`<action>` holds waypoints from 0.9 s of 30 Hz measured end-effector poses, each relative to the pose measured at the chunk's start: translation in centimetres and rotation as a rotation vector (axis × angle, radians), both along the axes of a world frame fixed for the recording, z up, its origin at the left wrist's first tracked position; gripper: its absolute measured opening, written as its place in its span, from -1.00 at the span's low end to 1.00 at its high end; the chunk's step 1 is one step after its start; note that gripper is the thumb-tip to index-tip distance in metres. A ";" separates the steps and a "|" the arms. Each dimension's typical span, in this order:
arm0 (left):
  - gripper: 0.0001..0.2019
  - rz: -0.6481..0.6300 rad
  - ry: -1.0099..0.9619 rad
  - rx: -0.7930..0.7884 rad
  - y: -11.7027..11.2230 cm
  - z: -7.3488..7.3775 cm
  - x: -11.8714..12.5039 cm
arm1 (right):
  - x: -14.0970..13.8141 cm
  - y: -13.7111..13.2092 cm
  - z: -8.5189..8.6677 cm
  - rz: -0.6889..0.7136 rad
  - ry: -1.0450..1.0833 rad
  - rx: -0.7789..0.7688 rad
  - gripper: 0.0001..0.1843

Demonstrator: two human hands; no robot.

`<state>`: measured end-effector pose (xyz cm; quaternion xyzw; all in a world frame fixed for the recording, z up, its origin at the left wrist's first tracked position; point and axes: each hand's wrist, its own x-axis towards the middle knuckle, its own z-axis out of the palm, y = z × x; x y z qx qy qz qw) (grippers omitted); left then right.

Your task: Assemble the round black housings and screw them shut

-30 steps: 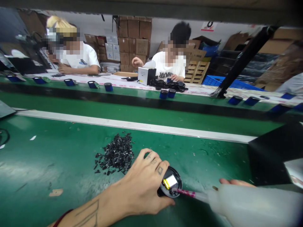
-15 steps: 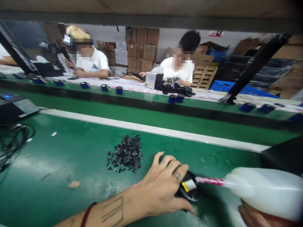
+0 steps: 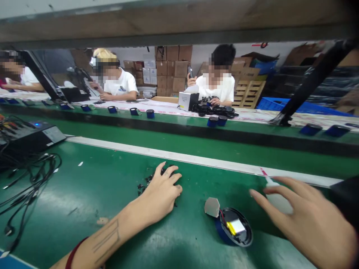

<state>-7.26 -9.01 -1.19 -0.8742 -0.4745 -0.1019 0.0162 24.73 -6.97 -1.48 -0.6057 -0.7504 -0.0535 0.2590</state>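
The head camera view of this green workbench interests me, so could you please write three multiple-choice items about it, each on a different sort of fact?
1. Where is the left hand?
A. On the pile of black bits
B. Holding the white bottle
C. On the black box at far left

2. What colour is the rim of the round casing?
A. Red
B. Blue
C. White

3. What state is the casing in?
A. Closed, with nothing inside visible
B. Open, with a battery showing
C. Standing on its edge

Answers:
1. A, the hand rests on the black bits.
2. B, blue shows around the outer edge.
3. B, the battery lies in the open casing, which sits flat.
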 end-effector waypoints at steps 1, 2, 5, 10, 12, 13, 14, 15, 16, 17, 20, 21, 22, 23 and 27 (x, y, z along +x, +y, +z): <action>-0.81 -0.006 0.006 0.027 0.0 -0.2 0.1 | -2.3 0.0 1.0 0.030 0.032 -0.115 -0.51; -0.81 -0.007 0.000 0.054 0.0 -0.3 0.2 | -4.5 -0.1 1.9 0.115 0.041 -0.247 -0.51; -0.77 0.007 -0.130 0.091 -0.1 0.3 0.5 | -9.2 -0.6 3.3 0.370 -0.004 -0.474 -0.73; -0.80 0.098 -0.769 -0.293 -0.3 1.7 2.4 | -7.7 -1.2 3.5 0.548 0.353 -0.580 -0.75; -0.80 0.142 -0.914 -0.439 -0.1 1.8 3.7 | -5.7 -1.4 3.4 0.491 0.493 -0.652 -0.72; -0.80 0.157 -0.957 -0.499 0.0 1.7 4.4 | -4.9 -1.5 3.4 0.446 0.535 -0.685 -0.69; -0.81 0.170 -1.007 -0.565 0.1 1.6 5.0 | -4.2 -1.6 3.3 0.403 0.582 -0.713 -0.67; -0.81 0.179 -1.055 -0.630 0.2 1.5 5.6 | -3.7 -1.7 3.3 0.372 0.633 -0.738 -0.65; -0.80 0.184 -1.093 -0.684 0.2 1.4 6.1 | -3.4 -1.8 3.2 0.357 0.676 -0.759 -0.63; -0.79 0.184 -1.117 -0.726 0.3 1.3 6.4 | -3.2 -1.9 3.2 0.351 0.708 -0.772 -0.61; -0.77 0.198 -1.211 -0.856 0.2 1.1 7.0 | -3.2 -2.1 3.1 0.388 0.721 -0.796 -0.58; -0.76 0.207 -1.263 -0.904 0.1 1.0 7.0 | -3.2 -2.3 3.0 0.392 0.706 -0.792 -0.56; -0.76 0.213 -1.320 -0.949 0.0 1.0 7.1 | -3.2 -2.4 2.9 0.381 0.679 -0.777 -0.54; -0.76 0.215 -1.373 -0.983 -0.1 0.9 7.1 | -3.2 -2.7 2.8 0.362 0.641 -0.750 -0.53; -0.77 0.161 -1.442 -1.006 -0.2 0.5 7.3 | -3.0 -3.7 1.8 0.268 0.563 -0.693 -0.52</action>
